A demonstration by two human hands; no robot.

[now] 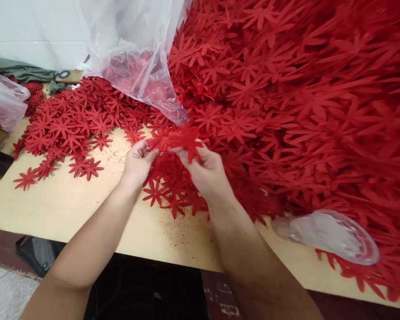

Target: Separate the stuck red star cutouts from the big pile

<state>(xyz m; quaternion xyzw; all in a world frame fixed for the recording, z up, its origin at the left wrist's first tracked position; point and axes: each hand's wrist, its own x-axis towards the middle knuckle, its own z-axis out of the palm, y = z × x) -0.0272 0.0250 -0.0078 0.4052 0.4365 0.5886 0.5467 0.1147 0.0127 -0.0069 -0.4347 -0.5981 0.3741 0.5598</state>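
Over the front of the heap, my left hand [138, 162] pinches the edge of a red flower cutout [160, 140] between thumb and fingers. Close on its right, my right hand [208, 173] grips another red flower cutout [188, 141], its petals blurred by motion. The two cutouts overlap in view, and I cannot tell whether they are joined. Beneath and between my hands lie loose cutouts [154, 192] with long narrow petals.
A big heap of red flower cutouts [253, 89] fills the right side. A smaller pile [70, 118] lies left. Between them hangs a clear plastic bag [130, 35]. A clear plastic container [333, 235] rests near the front edge of the pale table [96, 209].
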